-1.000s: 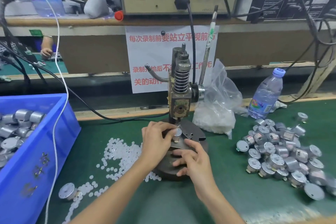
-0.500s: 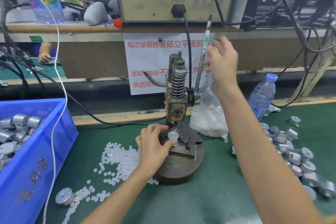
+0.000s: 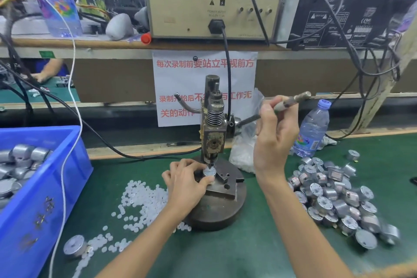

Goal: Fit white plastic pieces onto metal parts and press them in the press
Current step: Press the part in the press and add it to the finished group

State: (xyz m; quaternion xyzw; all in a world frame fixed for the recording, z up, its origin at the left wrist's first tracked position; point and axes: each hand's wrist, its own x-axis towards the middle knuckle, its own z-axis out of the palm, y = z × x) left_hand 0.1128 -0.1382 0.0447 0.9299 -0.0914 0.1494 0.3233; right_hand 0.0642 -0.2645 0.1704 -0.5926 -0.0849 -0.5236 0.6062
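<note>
1. The right hand [image 3: 274, 133] is wrapped around the lever [image 3: 291, 101] of the press [image 3: 214, 128], fingers curled tight on it. The lever slants up and to the right.
2. The left hand [image 3: 187, 184] is down on the press's block, thumb and fingers pinching a round metal part [image 3: 209, 172] right under the ram.
3. The ram tip is right at the top of that part. I honestly can't tell whether a white piece is on it, it's too small to see.
4. Loose white plastic pieces [image 3: 144, 198] are scattered on the green table [image 3: 248, 250] just left of the press base, trailing toward the front edge. One stray metal part [image 3: 74, 245] is lying among them.
5. A pile of metal parts [image 3: 334, 196] sits to the right of the press, beyond the right forearm.
6. A blue bin [image 3: 33, 187] on the far left has more metal parts in it.
7. Behind the press there's a clear bag [image 3: 243, 156] of white bits, and a water bottle [image 3: 312, 128] stands near it.
</note>
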